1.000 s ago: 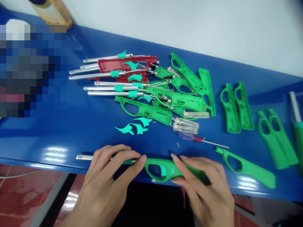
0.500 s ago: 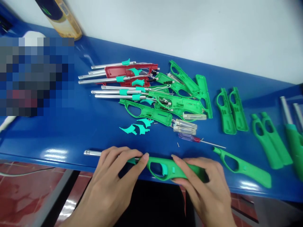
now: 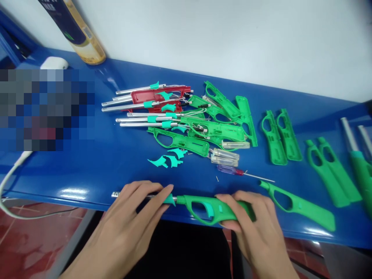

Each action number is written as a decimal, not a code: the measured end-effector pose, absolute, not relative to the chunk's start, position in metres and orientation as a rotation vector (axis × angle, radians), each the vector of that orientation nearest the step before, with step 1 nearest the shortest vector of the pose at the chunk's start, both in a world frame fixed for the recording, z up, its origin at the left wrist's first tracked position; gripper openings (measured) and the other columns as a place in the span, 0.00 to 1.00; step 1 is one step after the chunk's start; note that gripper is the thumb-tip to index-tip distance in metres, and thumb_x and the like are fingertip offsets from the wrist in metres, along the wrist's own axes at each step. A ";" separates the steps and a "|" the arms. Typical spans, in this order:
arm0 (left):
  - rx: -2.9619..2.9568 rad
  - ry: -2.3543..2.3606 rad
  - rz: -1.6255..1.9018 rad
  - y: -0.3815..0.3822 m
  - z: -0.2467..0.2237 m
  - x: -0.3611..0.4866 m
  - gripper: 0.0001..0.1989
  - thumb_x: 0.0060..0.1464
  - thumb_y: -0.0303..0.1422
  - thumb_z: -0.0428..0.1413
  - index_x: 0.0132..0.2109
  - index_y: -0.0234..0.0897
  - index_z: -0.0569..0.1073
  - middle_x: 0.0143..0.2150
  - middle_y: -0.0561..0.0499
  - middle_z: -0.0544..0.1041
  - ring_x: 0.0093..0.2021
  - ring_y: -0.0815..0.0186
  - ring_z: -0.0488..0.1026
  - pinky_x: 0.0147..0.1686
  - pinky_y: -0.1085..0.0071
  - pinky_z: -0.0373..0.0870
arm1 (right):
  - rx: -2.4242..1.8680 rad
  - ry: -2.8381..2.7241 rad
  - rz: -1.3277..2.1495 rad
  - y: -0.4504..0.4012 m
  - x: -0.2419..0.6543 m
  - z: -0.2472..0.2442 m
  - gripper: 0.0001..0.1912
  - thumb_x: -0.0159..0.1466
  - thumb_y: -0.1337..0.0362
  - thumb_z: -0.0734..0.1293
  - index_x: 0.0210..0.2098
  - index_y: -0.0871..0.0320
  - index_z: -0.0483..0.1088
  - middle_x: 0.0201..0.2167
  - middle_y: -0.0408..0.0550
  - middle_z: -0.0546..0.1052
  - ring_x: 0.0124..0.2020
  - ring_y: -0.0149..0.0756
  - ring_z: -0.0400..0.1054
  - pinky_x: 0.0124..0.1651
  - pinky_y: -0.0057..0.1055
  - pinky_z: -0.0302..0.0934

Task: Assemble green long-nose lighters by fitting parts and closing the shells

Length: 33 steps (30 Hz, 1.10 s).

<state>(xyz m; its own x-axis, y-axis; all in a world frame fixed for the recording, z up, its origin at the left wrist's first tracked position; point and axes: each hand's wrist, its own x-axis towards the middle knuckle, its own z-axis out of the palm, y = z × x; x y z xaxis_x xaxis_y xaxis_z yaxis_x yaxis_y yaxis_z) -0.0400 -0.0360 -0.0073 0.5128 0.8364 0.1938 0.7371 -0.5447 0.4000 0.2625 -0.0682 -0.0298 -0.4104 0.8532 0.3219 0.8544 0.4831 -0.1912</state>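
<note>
Near the table's front edge I hold a gas lighter with a green handle (image 3: 229, 209), a teal trigger (image 3: 209, 211) and a slotted metal tube (image 3: 115, 194). My left hand (image 3: 130, 221) is closed around the tube, thumb at the teal collar (image 3: 169, 199), and hides much of the metal. A short stretch of bare tube shows between collar and handle. My right hand (image 3: 257, 224) grips the rear of the handle between thumb and fingers. Just right of it lies a green handle shell (image 3: 310, 211). A purple-and-red screwdriver (image 3: 231, 170) and a small screw (image 3: 217, 178) lie beyond.
Red and green handle shells (image 3: 216, 130), metal tubes (image 3: 139, 120) and clear fuel tanks (image 3: 225, 157) are heaped at mid-table. Loose teal pieces (image 3: 173, 161) lie before them. More shells (image 3: 274, 143) and lighters (image 3: 357, 166) lie right. A bottle (image 3: 90, 52) and white cable (image 3: 13, 170) are left.
My left thumb has moved from the handle's front end back onto the teal collar, so the handle's nose and some tube now show. My right hand keeps its grip. The view has shifted slightly.
</note>
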 end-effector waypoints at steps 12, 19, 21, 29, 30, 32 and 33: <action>2.813 1.084 0.452 -0.029 -0.003 -0.044 0.28 0.69 0.14 0.44 0.71 0.35 0.68 0.61 0.48 0.80 0.62 0.62 0.73 0.67 0.63 0.60 | -1.550 -2.326 -0.035 -0.073 0.254 -0.014 0.18 0.81 0.56 0.57 0.60 0.56 0.72 0.49 0.52 0.72 0.45 0.34 0.72 0.40 0.27 0.70; 2.745 1.141 0.499 -0.028 -0.010 -0.036 0.32 0.65 0.10 0.42 0.68 0.36 0.69 0.60 0.51 0.81 0.62 0.61 0.72 0.70 0.59 0.59 | -1.490 -2.317 -0.046 -0.072 0.258 -0.013 0.19 0.81 0.53 0.57 0.60 0.54 0.73 0.47 0.48 0.78 0.44 0.32 0.78 0.44 0.23 0.73; 2.721 1.130 0.522 -0.025 -0.009 -0.033 0.31 0.65 0.11 0.42 0.68 0.36 0.69 0.59 0.51 0.81 0.61 0.61 0.73 0.67 0.60 0.62 | -1.475 -2.303 -0.002 -0.071 0.258 -0.012 0.19 0.81 0.53 0.58 0.60 0.53 0.73 0.47 0.47 0.80 0.46 0.32 0.79 0.46 0.24 0.73; 2.914 1.010 0.601 0.000 0.004 -0.028 0.25 0.65 0.12 0.42 0.59 0.35 0.73 0.50 0.53 0.85 0.52 0.62 0.77 0.57 0.64 0.70 | -1.406 -2.336 0.056 -0.071 0.253 -0.008 0.17 0.81 0.60 0.60 0.63 0.60 0.71 0.49 0.50 0.83 0.46 0.34 0.78 0.51 0.33 0.69; 2.915 1.011 0.608 0.001 0.003 -0.028 0.25 0.65 0.12 0.42 0.59 0.35 0.73 0.50 0.53 0.85 0.52 0.63 0.78 0.56 0.64 0.71 | -1.403 -2.342 0.029 -0.071 0.253 -0.009 0.17 0.80 0.62 0.60 0.63 0.62 0.71 0.49 0.52 0.83 0.46 0.35 0.78 0.51 0.34 0.68; 2.915 0.988 0.623 0.001 0.000 -0.029 0.25 0.65 0.13 0.43 0.59 0.35 0.74 0.50 0.52 0.85 0.51 0.64 0.79 0.56 0.65 0.74 | -1.391 -2.353 -0.011 -0.069 0.254 -0.009 0.16 0.80 0.65 0.61 0.62 0.63 0.72 0.50 0.53 0.84 0.47 0.36 0.78 0.51 0.36 0.68; 2.916 0.975 0.627 0.001 -0.002 -0.029 0.24 0.65 0.13 0.43 0.59 0.35 0.74 0.51 0.52 0.85 0.51 0.64 0.79 0.56 0.65 0.74 | -1.379 -2.353 -0.008 -0.068 0.254 -0.009 0.16 0.80 0.64 0.60 0.62 0.63 0.71 0.49 0.52 0.84 0.47 0.36 0.79 0.52 0.36 0.69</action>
<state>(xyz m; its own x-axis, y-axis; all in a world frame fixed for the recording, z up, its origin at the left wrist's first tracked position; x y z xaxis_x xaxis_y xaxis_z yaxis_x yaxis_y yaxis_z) -0.0287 0.0008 -0.0017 0.7271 0.5783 0.3700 0.5769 -0.8068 0.1274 0.2541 -0.0676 -0.0092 -0.4257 0.8343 0.3503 0.8367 0.5103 -0.1988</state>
